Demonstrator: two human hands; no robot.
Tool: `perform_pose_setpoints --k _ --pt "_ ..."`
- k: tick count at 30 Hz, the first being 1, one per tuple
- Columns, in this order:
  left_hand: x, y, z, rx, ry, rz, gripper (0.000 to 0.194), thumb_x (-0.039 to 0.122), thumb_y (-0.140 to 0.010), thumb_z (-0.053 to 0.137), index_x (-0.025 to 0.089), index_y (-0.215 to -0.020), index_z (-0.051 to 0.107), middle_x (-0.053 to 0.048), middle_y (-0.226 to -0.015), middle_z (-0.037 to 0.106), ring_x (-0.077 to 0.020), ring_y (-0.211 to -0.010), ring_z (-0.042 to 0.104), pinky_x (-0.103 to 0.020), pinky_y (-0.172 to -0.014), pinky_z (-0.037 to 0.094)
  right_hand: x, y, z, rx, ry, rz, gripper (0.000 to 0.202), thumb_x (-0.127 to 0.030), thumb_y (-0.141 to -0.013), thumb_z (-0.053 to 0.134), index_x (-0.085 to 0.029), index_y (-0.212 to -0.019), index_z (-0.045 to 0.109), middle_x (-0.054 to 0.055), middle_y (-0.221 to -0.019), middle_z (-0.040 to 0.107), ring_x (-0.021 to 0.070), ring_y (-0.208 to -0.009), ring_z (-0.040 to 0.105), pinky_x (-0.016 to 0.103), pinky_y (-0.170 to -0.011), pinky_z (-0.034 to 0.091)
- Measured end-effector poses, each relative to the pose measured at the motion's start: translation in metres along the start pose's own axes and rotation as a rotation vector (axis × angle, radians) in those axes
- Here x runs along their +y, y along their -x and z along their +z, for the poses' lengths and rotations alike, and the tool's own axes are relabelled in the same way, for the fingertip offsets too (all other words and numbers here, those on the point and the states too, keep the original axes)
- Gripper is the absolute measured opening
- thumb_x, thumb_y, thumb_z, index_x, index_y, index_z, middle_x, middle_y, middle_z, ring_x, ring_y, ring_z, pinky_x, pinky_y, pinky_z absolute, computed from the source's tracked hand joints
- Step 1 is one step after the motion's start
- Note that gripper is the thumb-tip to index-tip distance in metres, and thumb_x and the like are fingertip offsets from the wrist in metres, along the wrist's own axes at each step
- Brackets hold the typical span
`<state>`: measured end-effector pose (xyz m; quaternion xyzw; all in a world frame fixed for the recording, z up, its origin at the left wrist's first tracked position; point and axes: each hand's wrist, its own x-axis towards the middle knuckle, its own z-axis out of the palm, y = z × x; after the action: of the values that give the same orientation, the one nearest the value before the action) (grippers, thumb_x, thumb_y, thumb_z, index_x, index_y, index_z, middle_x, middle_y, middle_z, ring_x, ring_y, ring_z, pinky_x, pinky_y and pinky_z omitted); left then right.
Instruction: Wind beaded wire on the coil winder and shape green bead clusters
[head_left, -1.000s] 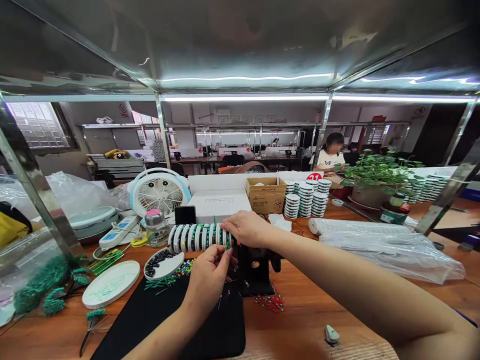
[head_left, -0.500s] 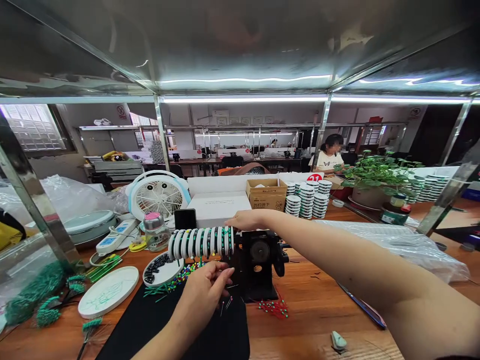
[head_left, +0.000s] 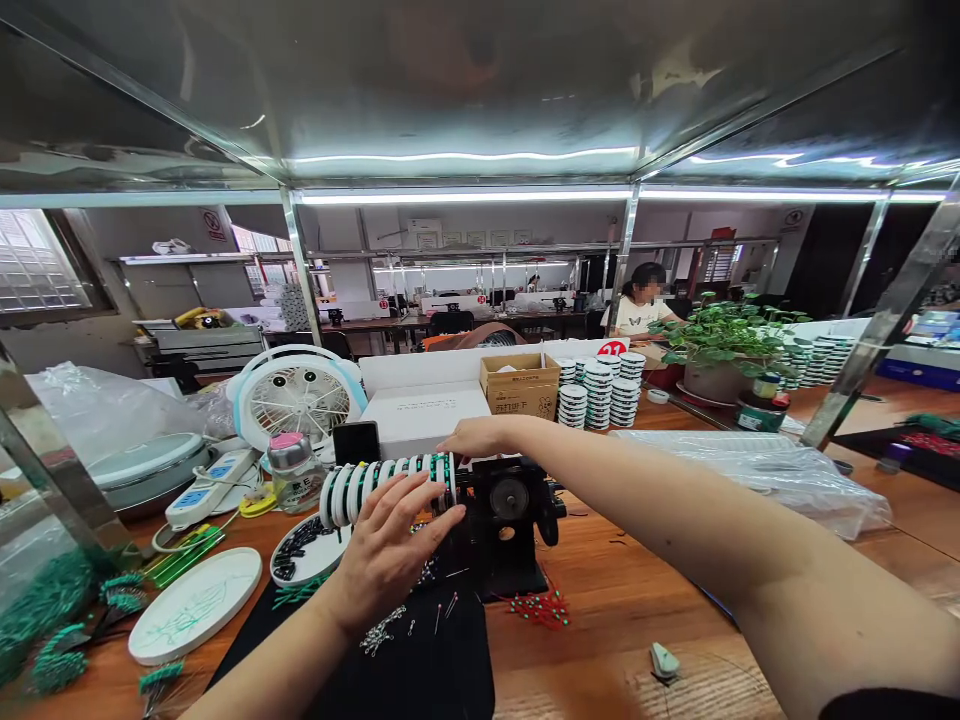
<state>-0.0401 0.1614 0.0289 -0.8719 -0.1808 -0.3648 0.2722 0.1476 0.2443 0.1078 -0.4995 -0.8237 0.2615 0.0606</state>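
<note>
Fingers (head_left: 411, 503) of the left hand (head_left: 379, 560) spread beside white spools (head_left: 337, 498); right hand (head_left: 480, 437) near their end, can't tell its grip

A white strip light (head_left: 465, 198) glows above and beyond the left hand (head_left: 394, 535), streaking glare across the metal shelf (head_left: 450, 80) overhead; far left of it, a window (head_left: 41, 260) shines pale. Wide-angle distortion slants the outer posts (head_left: 883, 315).

Left fingers (head_left: 403, 508) near spools (head_left: 345, 495), right fingers (head_left: 461, 438) behind
</note>
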Motion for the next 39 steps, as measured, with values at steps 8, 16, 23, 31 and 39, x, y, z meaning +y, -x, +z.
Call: perform_pose_setpoints --k 8,16,23,31,39 --pt "0.006 0.003 0.001 0.026 0.053 -0.051 0.026 0.005 -0.08 0.056 0.02 -0.101 0.061 -0.007 -0.107 0.06 -0.0243 -0.113 0.048 -0.045 -0.102 0.035 0.002 0.037 0.003 0.18 -0.033 -0.288 0.051 -0.058 -0.083 0.043 -0.015 -0.092 0.069 0.002 -0.082 0.066 0.0132 -0.069 0.054 0.021 -0.061 0.038" --pt "0.015 -0.009 0.0 0.101 0.131 -0.057 0.022 0.005 -0.082 0.054 0.019 -0.097 0.061 -0.006 -0.098 0.065 -0.0219 -0.102 0.055 -0.04 -0.094 0.039 -0.005 0.037 0.015 0.247 0.101 -0.284 0.041 -0.044 -0.087 0.045 -0.012 -0.077 0.068 0.003 -0.064 0.06 0.0107 -0.059 0.044 0.022 -0.055 0.032" --pt "0.009 -0.009 -0.007 0.19 0.149 -0.152 0.03 0.004 -0.075 0.064 0.018 -0.1 0.057 -0.005 -0.093 0.064 -0.0215 -0.096 0.058 -0.037 -0.085 0.044 -0.006 0.036 0.015 0.226 0.038 -0.246 0.044 -0.045 -0.086 0.045 -0.012 -0.061 0.059 -0.003 -0.054 0.042 0.0088 -0.055 0.035 0.022 -0.051 0.026" --pt "-0.005 0.001 0.001 0.078 -0.043 -0.076 0.042 0.006 -0.074 0.066 0.027 -0.109 0.06 -0.007 -0.11 0.058 -0.0283 -0.113 0.048 -0.05 -0.098 0.036 -0.005 0.036 0.014 0.207 -0.009 -0.218 0.042 -0.046 -0.086 0.046 -0.012 -0.068 0.063 -0.002 -0.057 0.048 0.0092 -0.057 0.037 0.021 -0.052 0.029" --pt "-0.005 -0.016 0.0 0.14 0.018 -0.084 0.032 0.004 -0.076 0.062 0.027 -0.098 0.066 -0.005 -0.106 0.059 -0.0261 -0.109 0.049 -0.047 -0.096 0.035 -0.004 0.036 0.015 0.21 -0.02 -0.217 0.039 -0.045 -0.085 0.047 -0.013 -0.068 0.062 -0.002 -0.059 0.049 0.0095 -0.059 0.04 0.02 -0.053 0.03"
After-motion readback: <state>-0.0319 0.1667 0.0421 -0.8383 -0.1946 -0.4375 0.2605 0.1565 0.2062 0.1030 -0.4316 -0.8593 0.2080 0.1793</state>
